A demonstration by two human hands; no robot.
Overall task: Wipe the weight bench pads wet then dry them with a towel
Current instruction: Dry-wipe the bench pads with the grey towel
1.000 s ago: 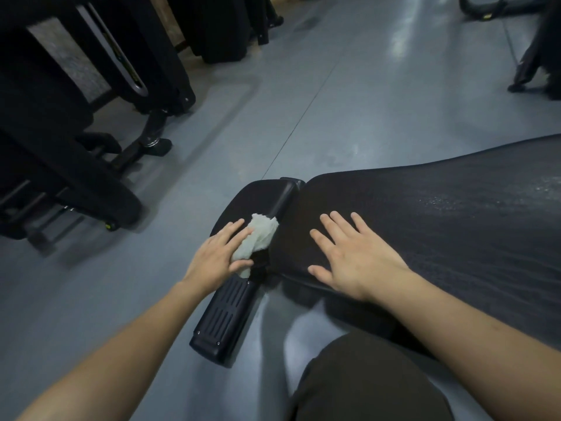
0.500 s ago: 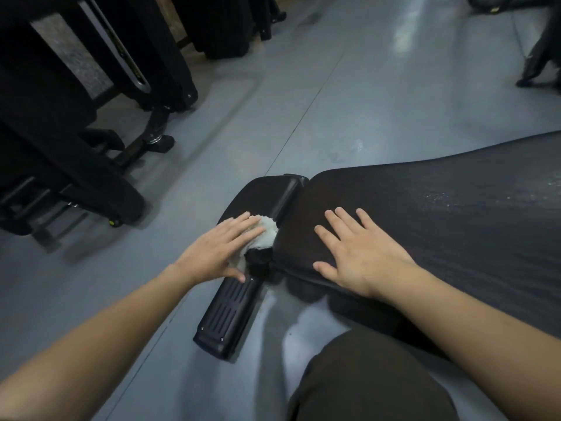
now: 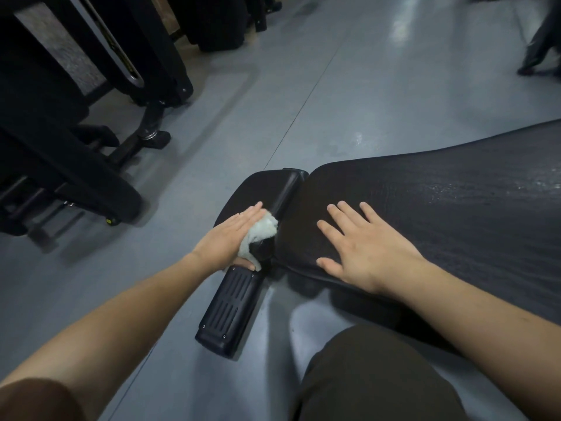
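A gym is showing here: a black padded weight bench (image 3: 425, 208) is lying over a smooth grey floor (image 3: 334, 101), and dark exercise machine frames (image 3: 91, 117) are standing alongside.

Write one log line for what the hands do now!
left hand: presses crumpled white cloth at pad gap | right hand: flat on black textured bench pad

Your left hand (image 3: 228, 238) is reaching forward with fingers straight and together, thumb tucked beneath. Your right hand (image 3: 361, 247) is lying palm down, fingers spread, both forearms bare and extended.
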